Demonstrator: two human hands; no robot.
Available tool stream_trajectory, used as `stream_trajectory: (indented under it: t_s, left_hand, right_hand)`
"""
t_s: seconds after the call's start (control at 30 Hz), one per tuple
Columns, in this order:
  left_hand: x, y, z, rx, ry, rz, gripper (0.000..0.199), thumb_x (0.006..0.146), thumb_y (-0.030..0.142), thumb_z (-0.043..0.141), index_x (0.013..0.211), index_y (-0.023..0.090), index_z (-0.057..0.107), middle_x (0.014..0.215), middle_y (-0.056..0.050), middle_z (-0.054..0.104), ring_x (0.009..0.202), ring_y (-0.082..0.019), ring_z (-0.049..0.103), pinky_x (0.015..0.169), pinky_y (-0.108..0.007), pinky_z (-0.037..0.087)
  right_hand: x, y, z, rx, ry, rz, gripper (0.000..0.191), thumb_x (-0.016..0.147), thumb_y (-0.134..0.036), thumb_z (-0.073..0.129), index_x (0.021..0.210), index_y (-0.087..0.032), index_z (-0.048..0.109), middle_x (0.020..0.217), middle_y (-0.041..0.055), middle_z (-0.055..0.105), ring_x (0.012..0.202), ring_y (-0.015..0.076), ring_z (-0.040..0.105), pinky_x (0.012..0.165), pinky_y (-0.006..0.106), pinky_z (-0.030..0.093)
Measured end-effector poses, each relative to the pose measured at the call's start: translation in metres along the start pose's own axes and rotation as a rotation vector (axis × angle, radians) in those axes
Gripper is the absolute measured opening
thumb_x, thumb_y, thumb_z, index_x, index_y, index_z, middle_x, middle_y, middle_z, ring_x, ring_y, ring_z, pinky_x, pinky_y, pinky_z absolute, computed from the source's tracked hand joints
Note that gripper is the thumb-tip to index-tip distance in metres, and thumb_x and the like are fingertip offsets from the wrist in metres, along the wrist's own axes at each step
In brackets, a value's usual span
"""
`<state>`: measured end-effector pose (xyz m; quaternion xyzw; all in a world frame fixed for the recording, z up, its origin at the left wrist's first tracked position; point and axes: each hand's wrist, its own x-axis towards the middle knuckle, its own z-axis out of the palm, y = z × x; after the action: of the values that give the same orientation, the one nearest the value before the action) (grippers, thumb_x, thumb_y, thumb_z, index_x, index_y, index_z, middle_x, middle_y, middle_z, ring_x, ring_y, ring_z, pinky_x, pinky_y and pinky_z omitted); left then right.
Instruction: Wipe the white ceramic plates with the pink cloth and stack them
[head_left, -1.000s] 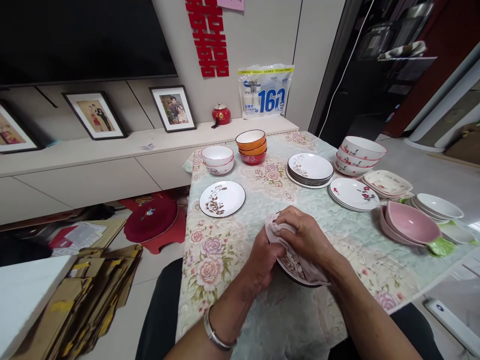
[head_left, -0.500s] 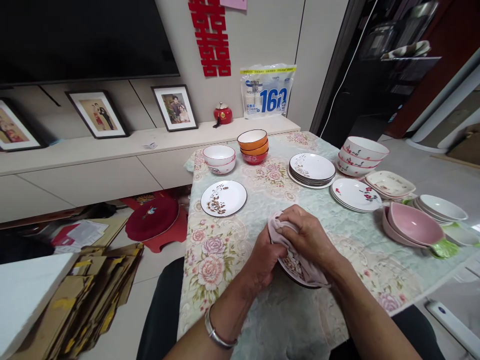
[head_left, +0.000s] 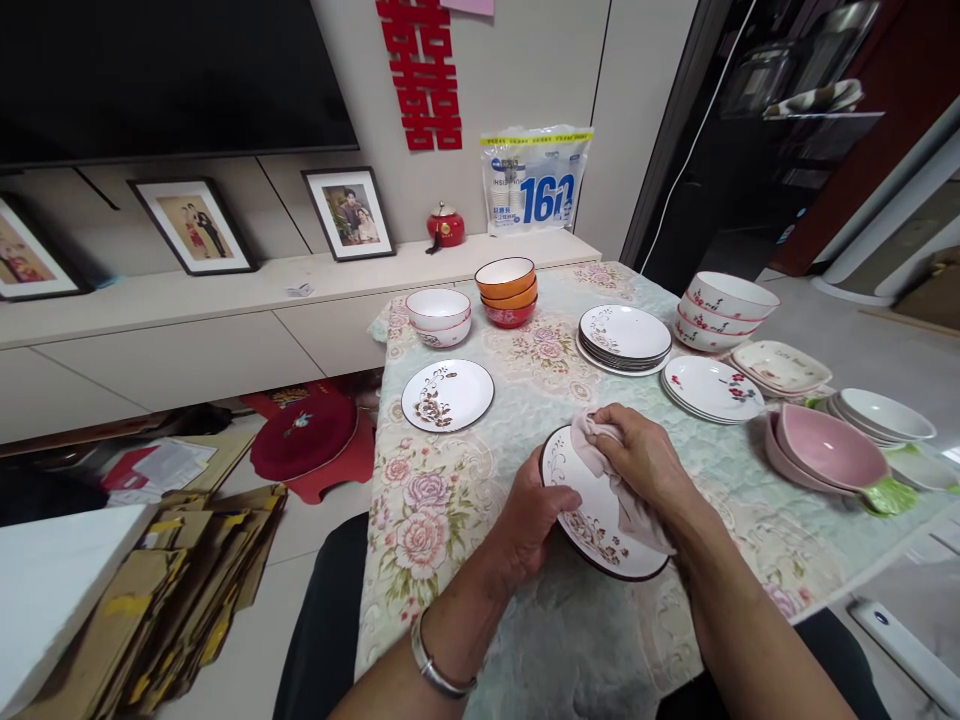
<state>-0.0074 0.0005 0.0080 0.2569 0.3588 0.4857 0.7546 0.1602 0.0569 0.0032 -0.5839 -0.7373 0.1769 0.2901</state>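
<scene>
L hand (head_left: 534, 515) near, grip clamped on L edge of brown-flowered plate (head_left: 592, 510), thumb on its face; plate tilted above table (head_left: 420, 500). R hand (head_left: 645, 455) grips bunched pale pink cloth (head_left: 626, 490), pressed on plate's R side. Beyond, to L: similar plate (head_left: 448, 397) flat on table. To R: pink bowls (head_left: 825, 450), red-flowered plates (head_left: 712, 390), stack of brown-rimmed plates (head_left: 624, 335). Farther: white bowls (head_left: 439, 312) beside orange bowls (head_left: 505, 280).

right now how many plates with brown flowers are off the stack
2: the held plate in the left hand, and the loose plate on the tablecloth, nearer than the white bowls.
</scene>
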Motion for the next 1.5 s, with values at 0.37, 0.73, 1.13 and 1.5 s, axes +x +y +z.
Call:
stream_trajectory:
  t_s: [0.37,0.73,1.13,1.5]
  left_hand:
    - [-0.003,0.004,0.001,0.035,0.028,-0.011,0.068,0.049,0.006,0.059,0.116,0.014,0.063,0.092,-0.008,0.075,0.083,-0.027,0.068,0.073,-0.035,0.052]
    - [0.004,-0.002,-0.002,0.021,0.122,-0.019,0.065,0.045,0.005,0.058,0.110,0.012,0.062,0.087,-0.009,0.075,0.086,-0.029,0.068,0.075,-0.038,0.053]
    - [0.005,-0.004,-0.003,0.036,0.118,0.012,0.068,0.045,0.002,0.054,0.112,0.014,0.063,0.091,-0.007,0.074,0.086,-0.027,0.068,0.076,-0.037,0.054]
    - [0.006,-0.007,-0.005,0.088,0.108,0.047,0.058,0.049,0.001,0.053,0.105,0.015,0.062,0.078,-0.002,0.068,0.069,-0.017,0.062,0.061,-0.026,0.047]
  right_hand:
    - [0.000,0.000,-0.003,0.083,0.011,0.128,0.019,0.080,-0.032,0.057,0.096,-0.024,0.062,0.094,0.0018,0.070,0.082,0.0205,0.062,0.075,0.031,0.043]
    - [0.003,0.009,0.002,0.046,0.112,0.185,0.023,0.077,-0.035,0.057,0.094,-0.022,0.063,0.090,0.0036,0.069,0.079,0.0220,0.060,0.075,0.033,0.041]
    - [0.002,0.010,0.007,-0.103,0.167,-0.012,0.018,0.083,-0.027,0.055,0.096,-0.020,0.066,0.098,0.0091,0.065,0.095,0.0256,0.057,0.083,0.037,0.044]
    - [-0.007,-0.026,0.013,-0.027,-0.093,-0.204,0.014,0.087,-0.016,0.051,0.093,-0.020,0.063,0.094,0.0057,0.057,0.093,0.0205,0.055,0.081,0.031,0.044]
